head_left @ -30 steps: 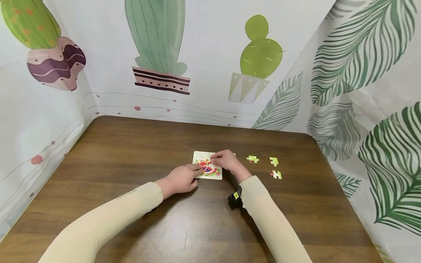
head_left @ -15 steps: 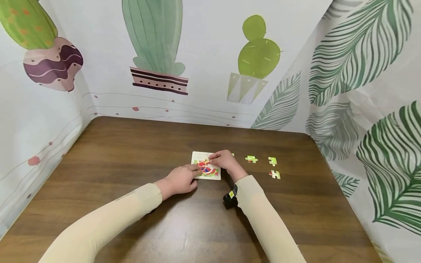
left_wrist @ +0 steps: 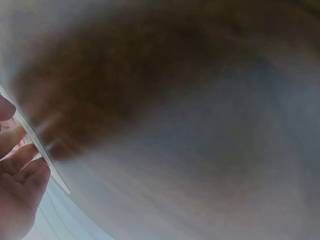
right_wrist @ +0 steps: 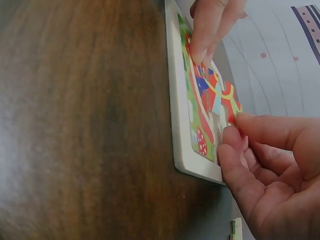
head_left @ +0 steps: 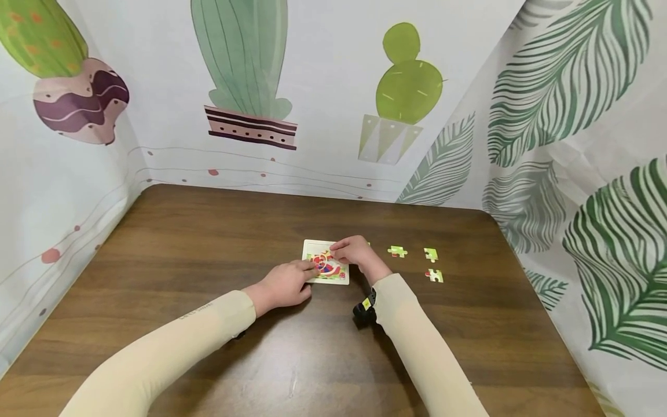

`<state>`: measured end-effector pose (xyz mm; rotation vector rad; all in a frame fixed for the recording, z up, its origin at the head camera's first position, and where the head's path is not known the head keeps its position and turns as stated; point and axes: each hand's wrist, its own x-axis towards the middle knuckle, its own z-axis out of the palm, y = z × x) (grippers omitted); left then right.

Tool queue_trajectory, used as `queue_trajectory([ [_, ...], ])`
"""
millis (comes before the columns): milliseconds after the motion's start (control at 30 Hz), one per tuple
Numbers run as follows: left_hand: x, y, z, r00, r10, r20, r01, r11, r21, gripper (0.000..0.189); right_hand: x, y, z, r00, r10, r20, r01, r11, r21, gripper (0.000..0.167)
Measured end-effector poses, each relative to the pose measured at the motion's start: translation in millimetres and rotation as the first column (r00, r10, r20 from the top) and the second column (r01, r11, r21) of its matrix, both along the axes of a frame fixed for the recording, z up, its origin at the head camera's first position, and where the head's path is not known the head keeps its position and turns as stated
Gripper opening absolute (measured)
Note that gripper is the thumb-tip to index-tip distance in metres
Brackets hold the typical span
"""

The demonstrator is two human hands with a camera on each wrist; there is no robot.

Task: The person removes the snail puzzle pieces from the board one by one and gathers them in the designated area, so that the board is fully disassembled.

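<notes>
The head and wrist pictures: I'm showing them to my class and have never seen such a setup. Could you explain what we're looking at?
There is no machine here, just a person's bare hands. The wide picture comes from a camera on the head, looking forward and down: it shows the left hand and right hand over a brown table. The other two come from cameras on the wrists; the left one is mostly blur, with fingers at its edge.

The right wrist picture is the clearest. A puzzle lies in a white frame. The left fingers touch the puzzle, while the right hand appears to pinch a red and yellow piece at it. Back in the head picture, at least three loose pieces lie to the right of the frame.
</notes>
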<state>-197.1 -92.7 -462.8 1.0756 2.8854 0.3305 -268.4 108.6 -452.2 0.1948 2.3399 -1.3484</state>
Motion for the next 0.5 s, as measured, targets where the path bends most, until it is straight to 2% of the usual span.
queue_trajectory([
  [500,-1.0,-1.8,-2.5,1.0,-0.005,-0.024,0.005,1.0,-0.009,0.045,-1.8,-0.1,3.3,0.999,0.024,0.023,-0.024,1.0,0.015,0.022],
])
